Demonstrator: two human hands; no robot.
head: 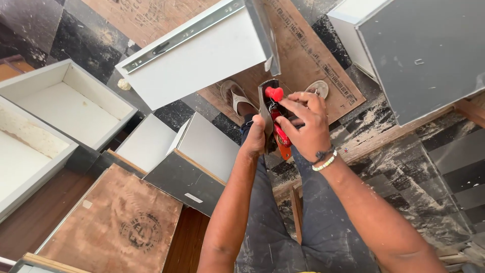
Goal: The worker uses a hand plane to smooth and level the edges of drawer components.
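A grey metal hand plane (270, 114) carries a red round knob (275, 93) and an orange handle (284, 149). The white open drawer box (65, 98) has grey outer walls; the stone floor (404, 172) is black-and-grey checkered.

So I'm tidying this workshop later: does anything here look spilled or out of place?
Yes. Pale sawdust is strewn over the dark floor on the right, near the plywood sheet. Drawer boxes lie scattered at odd angles on the left. The hand plane, held by the left hand and right hand, looks intact.
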